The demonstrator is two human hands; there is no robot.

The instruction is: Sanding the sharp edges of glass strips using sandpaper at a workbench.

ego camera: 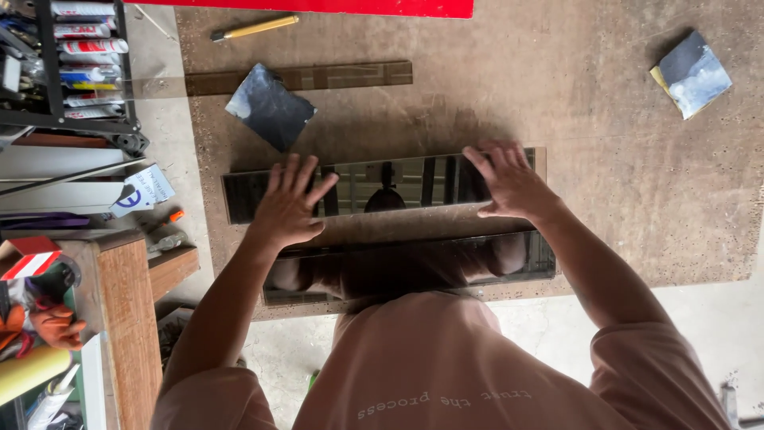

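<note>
While both palms press flat, the left hand (288, 209) and right hand (509, 181), fingers spread and grasping nothing, steady the upper mirror strip (390, 185) on the counter (605, 199); a second strip (414, 267) lies just beside it, untouched.

Over at the far left a black rack holds a stack of sealant cartridges (86, 60), white tubes with red, blue and yellow label bands. Below it, on the floor beside the wooden bench, lies a white card label (143, 191) with blue markings.
</note>
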